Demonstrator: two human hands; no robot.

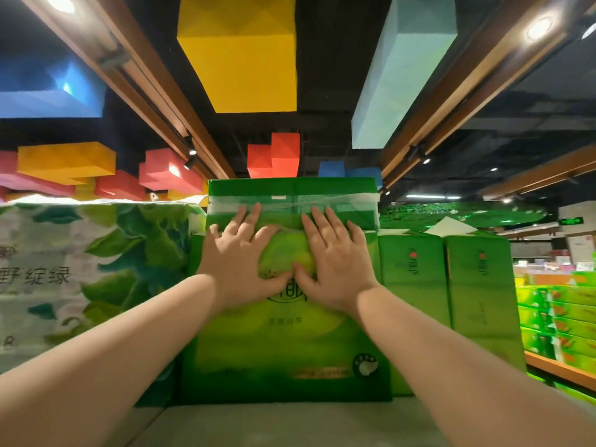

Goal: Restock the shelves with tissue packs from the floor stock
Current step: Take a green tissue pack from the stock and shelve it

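While standing upright on the shelf (290, 421), the green tissue pack (283, 343) is pressed by flat, spread fingers | left hand (240, 258) and right hand (335, 262) side by side, thumbs touching | matching green packs (451, 285) just beside, right.

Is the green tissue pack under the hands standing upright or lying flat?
Upright. The green tissue pack stands on the shelf surface, front face to camera, left hand and right hand pressed flat against it.

A pale grey shelf (290, 424) carries a green tissue pack (283, 350) centrally, a leaf-printed white pack (64, 279) left, narrower green packs (451, 285) right.
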